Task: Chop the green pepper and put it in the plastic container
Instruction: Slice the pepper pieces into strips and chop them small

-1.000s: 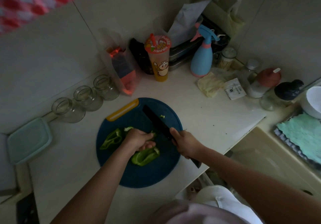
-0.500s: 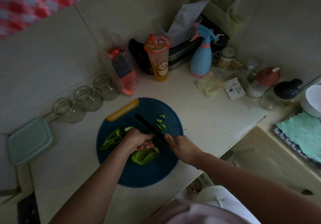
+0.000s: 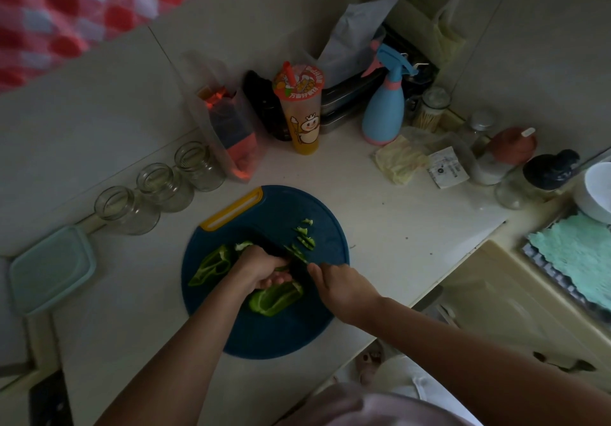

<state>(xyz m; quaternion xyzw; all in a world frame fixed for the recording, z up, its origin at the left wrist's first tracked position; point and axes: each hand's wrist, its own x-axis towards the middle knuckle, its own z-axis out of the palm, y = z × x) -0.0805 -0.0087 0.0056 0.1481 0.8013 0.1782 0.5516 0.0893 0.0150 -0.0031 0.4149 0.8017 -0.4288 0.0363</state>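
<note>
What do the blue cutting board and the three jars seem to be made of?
The cutting board: probably matte plastic, uniform dark blue with a moulded yellow handle. The jars: clear glass, seemingly; see-through walls, shiny rims.

Three glass jars [image 3: 164, 187], one plastic container [image 3: 53, 268].

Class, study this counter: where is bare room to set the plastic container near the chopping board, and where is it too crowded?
Bare counter lies left of the chopping board, bordered by the glass jars and the plastic container, and right of it, from the yellow cloth to the counter edge. Around the cup and spray bottle it is crowded.
</note>
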